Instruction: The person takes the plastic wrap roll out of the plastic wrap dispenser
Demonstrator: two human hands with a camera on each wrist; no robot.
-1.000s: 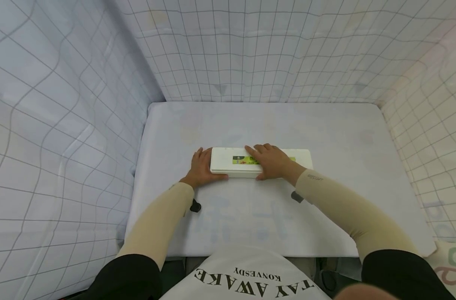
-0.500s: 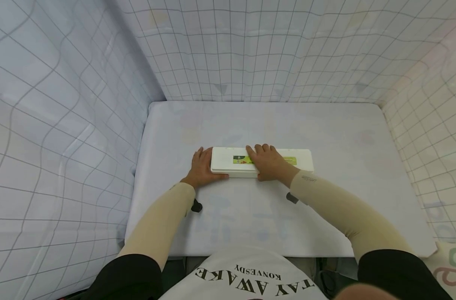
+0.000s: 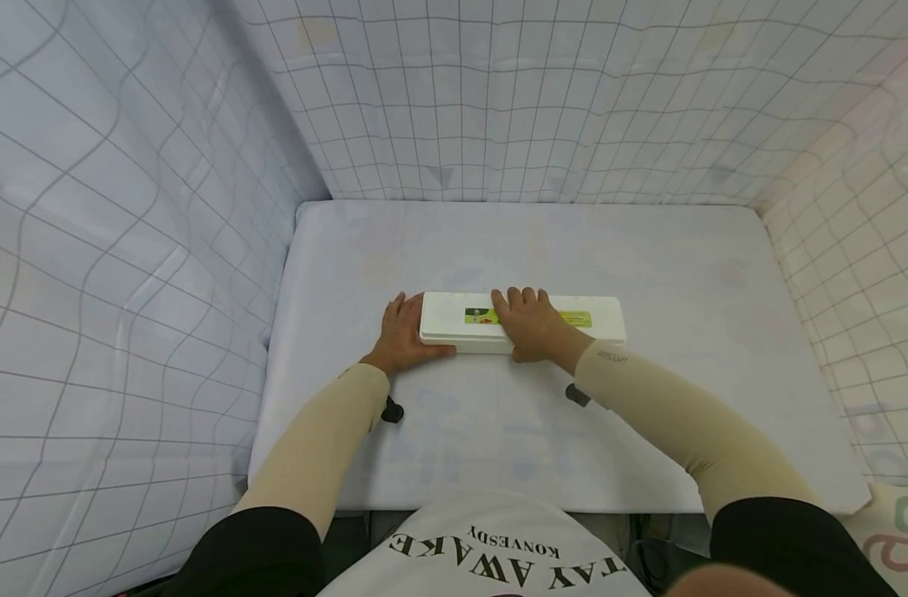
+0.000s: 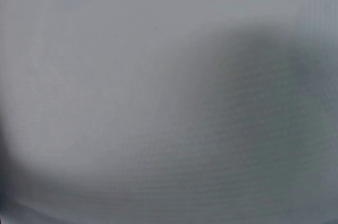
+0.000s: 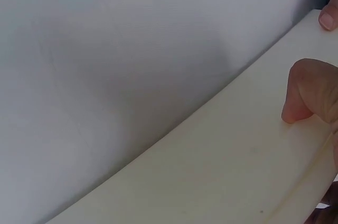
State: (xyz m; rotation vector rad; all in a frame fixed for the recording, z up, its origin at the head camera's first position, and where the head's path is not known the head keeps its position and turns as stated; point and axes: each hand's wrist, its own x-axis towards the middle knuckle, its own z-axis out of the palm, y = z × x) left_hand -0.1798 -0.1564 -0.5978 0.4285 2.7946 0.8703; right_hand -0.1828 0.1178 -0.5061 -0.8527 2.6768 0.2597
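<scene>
White box (image 3: pixel 446 323) lies near the middle of the table (image 3: pixel 633 249) | left hand (image 3: pixel 405 338) clasps its left end; right hand (image 3: pixel 534 327), apart, grips across its top | probably light, stiff, perhaps slippery | best hold: long sides, below the seam.

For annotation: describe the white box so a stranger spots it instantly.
On the white-covered table, look past the ends of the beige sleeves. There lies a long white box; a yellow-green label sets it apart from the black devices nearby.
</scene>
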